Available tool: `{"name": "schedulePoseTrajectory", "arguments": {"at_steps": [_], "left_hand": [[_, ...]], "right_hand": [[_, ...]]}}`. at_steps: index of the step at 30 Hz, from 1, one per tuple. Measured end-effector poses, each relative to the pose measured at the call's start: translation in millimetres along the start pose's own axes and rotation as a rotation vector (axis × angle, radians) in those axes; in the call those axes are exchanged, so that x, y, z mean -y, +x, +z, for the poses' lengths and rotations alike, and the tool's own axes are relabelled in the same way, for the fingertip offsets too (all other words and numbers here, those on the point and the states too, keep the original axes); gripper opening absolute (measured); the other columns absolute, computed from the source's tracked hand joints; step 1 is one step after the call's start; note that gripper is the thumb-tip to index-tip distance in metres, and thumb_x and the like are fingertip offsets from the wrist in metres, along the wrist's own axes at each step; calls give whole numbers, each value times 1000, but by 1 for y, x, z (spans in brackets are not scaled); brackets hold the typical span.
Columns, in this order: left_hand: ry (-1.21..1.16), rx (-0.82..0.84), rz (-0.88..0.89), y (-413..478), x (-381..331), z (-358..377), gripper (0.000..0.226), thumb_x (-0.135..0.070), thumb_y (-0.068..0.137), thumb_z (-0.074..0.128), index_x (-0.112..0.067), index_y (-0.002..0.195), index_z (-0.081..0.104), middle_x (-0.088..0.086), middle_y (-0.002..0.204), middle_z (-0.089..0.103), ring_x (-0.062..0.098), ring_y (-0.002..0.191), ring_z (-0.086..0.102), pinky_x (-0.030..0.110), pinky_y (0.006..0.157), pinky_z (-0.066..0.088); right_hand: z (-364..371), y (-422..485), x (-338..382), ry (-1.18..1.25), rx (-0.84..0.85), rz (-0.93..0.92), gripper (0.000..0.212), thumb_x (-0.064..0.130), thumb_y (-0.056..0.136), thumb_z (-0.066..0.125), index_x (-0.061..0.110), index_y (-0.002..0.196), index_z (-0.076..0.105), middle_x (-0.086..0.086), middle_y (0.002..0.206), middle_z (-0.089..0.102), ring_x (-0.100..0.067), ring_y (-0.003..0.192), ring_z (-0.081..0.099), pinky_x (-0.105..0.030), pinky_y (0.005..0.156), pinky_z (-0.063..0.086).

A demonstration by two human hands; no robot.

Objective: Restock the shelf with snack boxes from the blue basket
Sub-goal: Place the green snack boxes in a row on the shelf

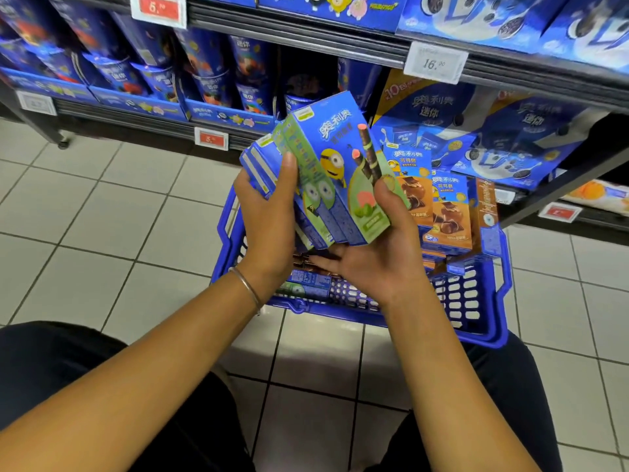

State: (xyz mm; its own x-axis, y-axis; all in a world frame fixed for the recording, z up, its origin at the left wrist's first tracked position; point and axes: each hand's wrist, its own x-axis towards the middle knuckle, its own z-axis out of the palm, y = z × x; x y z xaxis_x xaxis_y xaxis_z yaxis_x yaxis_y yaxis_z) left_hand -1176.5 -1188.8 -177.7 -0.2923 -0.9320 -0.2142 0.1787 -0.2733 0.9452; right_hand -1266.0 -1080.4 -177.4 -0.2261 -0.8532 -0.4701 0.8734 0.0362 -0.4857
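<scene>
Gripping fanned stack of blue-and-green cardboard snack boxes (pixel 340 172) at left edge with left hand (pixel 269 216), thumb across side. Cupping bottom ends in right hand (pixel 381 257), thumb on front face. Holding just above blue plastic basket (pixel 476 321). Pointing long axis up and away, toward grey metal shelf (pixel 510 73) ahead. Judging right hand nearer shelf.

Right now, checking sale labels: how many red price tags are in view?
3 red price tags: one top left, one on the low rail at centre, one low at far right. Others may be hidden.
</scene>
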Motion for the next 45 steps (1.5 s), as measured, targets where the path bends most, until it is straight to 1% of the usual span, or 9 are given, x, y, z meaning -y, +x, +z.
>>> {"name": "schedulePoseTrajectory", "arguments": {"at_steps": [8,17,21,25,29,34,36,41,45], "left_hand": [[-108,-7,-62,8,-16,-5,67,-39,97,63,12,139,50,27,128,70,39,111,73,45,86,62],[-252,55,-284,16,-19,-28,51,-45,110,46,-5,135,66,20,132,71,44,126,65,67,113,44],[-243,-43,-269,20,-18,-38,37,-42,105,60,-11,118,73,13,117,78,33,107,75,64,107,51],[-326,-272,-181,16,-40,-44,57,-32,99,69,6,137,48,25,130,69,34,106,71,58,93,56],[-324,-349,-112,-8,-98,-29,40,-27,85,78,-10,108,49,10,109,72,24,98,73,57,95,57],[-310,-262,-33,-65,-215,-1,55,-26,69,86,-18,109,50,8,112,73,30,105,71,61,96,57],[-287,-185,4,-94,-268,9,55,-25,70,87,-21,110,50,12,116,69,34,108,66,69,102,51],[-143,33,103,-169,-405,32,66,-25,69,92,-37,126,61,11,125,72,24,107,70,36,89,59],[-96,200,67,-202,-506,39,72,-29,66,97,-21,128,61,14,121,75,29,107,73,39,88,61]], "right_hand": [[-4,-9,14,173,-89,-281,53,36,74,75,27,125,65,-9,138,63,-35,120,65,-62,112,29],[4,6,-1,421,-23,-172,74,45,69,82,18,136,64,-11,141,60,-35,130,57,-55,112,34],[15,17,-7,334,-106,-192,87,45,61,85,24,141,58,-8,139,62,-31,126,61,-53,112,34],[46,7,-9,330,-226,-168,75,49,67,75,23,137,63,-3,129,69,-21,114,69,-46,117,22],[114,-29,-2,361,-287,-122,45,46,80,63,33,124,65,2,127,70,-16,107,71,-44,106,29],[213,-107,42,425,-271,-123,36,41,87,59,34,122,65,-3,134,66,-27,116,64,-54,103,37],[257,-142,69,483,-222,-148,37,38,89,59,30,125,62,-8,131,65,-30,107,64,-53,106,35],[366,-229,138,457,-48,-216,47,45,83,66,24,124,67,-11,128,64,-35,102,59,-47,88,44],[428,-284,188,365,97,-291,60,43,85,66,21,140,58,-12,145,56,-38,127,51,-53,100,38]]}}
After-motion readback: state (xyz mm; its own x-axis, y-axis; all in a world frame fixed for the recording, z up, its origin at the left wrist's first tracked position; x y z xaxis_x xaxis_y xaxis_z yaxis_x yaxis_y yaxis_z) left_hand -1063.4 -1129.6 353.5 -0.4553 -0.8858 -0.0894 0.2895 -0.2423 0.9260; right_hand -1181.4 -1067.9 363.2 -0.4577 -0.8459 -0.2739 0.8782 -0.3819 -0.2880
